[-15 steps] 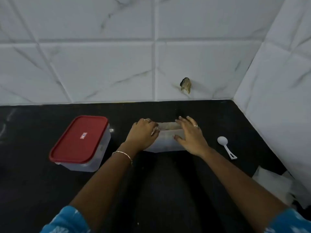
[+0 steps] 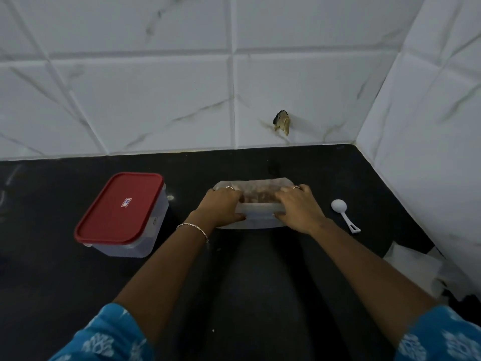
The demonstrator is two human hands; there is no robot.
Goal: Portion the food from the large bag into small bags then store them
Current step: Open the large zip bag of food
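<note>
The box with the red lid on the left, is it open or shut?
Shut. The red lid lies flat over the whole top of the clear box, and no gap shows along the edges in view.

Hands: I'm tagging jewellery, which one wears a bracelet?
The left hand; a silver bracelet circles its wrist, while the right hand has a bare wrist. Both grip the clear plastic bag.

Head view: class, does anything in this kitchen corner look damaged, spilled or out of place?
Yes. The white marbled wall tile has a broken dark hole with yellowish material poking out, just above the black countertop. Otherwise the left hand and right hand simply grip the clear plastic bag of brown food.
</note>
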